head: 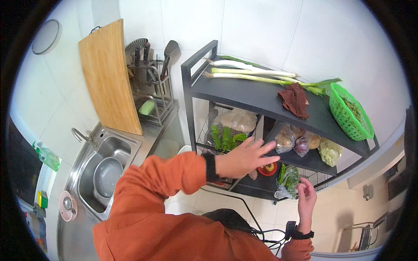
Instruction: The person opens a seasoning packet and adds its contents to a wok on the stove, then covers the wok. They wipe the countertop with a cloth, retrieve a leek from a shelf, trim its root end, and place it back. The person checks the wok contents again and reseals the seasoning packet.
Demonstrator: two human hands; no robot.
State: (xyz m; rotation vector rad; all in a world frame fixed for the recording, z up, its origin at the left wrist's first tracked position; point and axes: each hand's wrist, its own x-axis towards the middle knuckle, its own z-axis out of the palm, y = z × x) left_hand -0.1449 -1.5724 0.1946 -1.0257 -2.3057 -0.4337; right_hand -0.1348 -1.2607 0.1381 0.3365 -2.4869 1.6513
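My left hand is stretched out with its fingers spread, in front of the middle of a black metal shelf rack. It holds nothing. Just left of its fingertips, green peppers lie in a wire basket beside a bagged item. My right hand is lower right, fingers bent and apart, near a clear plastic bag of green vegetables; whether it touches the bag I cannot tell. Bagged vegetables, a red onion and a cabbage sit on the middle shelf. A red bowl stands below.
Leeks, a brown cloth and a green plastic basket are on the rack's top. At left are a steel sink holding a metal bowl, a wooden cutting board and a utensil rack. Black cables hang near my body.
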